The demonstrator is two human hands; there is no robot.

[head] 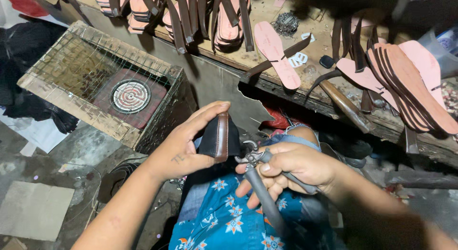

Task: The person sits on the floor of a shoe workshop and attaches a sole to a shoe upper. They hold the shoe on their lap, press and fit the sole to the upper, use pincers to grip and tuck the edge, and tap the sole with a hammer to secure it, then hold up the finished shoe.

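Left grip: the left hand is clenched around a dark sandal piece, thumb on its near side and fingers curled over the top, holding it upright above the person's lap.
Piece held: black material with a stitched brown strap running down its facing edge; its lower end sits just above the tool's nose.
Right grip: the right hand is closed on the grey handles of a pair of pliers, with the metal nose pointing up and left toward the strap's lower end.
Contact: the nose is just beside the strap's bottom edge; whether it already bites the strap cannot be told.
Step in hand: judged as working the strap end with the pliers, pulling or seating it.
Next move calls for: a steady left hold while the nose closes squarely on the strap end, not the black material.
Around: a wire-mesh box with a round heater coil stands to the left; pink insoles and brown straps lie on the table beyond.
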